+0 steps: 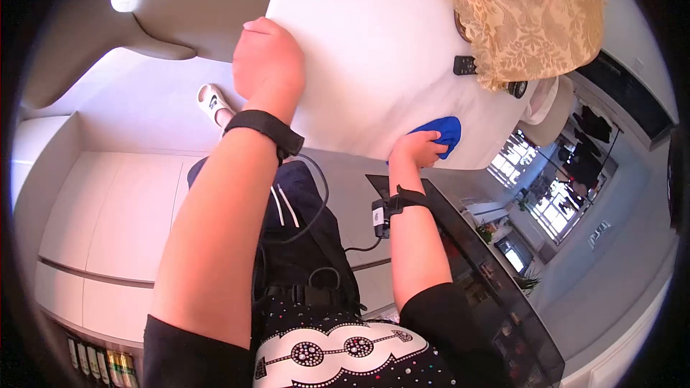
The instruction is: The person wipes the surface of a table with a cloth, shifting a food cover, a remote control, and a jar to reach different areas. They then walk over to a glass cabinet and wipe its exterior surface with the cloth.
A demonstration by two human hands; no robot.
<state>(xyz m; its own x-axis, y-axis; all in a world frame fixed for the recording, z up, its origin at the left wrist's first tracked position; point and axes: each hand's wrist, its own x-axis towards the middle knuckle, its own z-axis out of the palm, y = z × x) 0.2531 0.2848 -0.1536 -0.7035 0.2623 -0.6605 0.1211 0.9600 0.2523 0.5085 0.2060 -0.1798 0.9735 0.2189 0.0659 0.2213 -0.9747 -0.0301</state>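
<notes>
My left hand [269, 59] is closed like a fist at the left edge of the white table [359, 36]. Its palm side is turned away, so anything inside is hidden. On the near part of the tabletop, my right hand [417, 148] grips a blue cloth [448, 134], pressing it against the surface close to the rounded edge. The cloth is bunched under the fingers and partly covered by them. Both wrists wear black straps with cables.
A gold patterned tablecloth [532, 14] drapes over something at the table's far right, with a black remote control [465, 65] beside it. A grey-brown chair [208, 0] stands left. White cabinets [122, 208] and a dark glossy panel [503, 309] lie below.
</notes>
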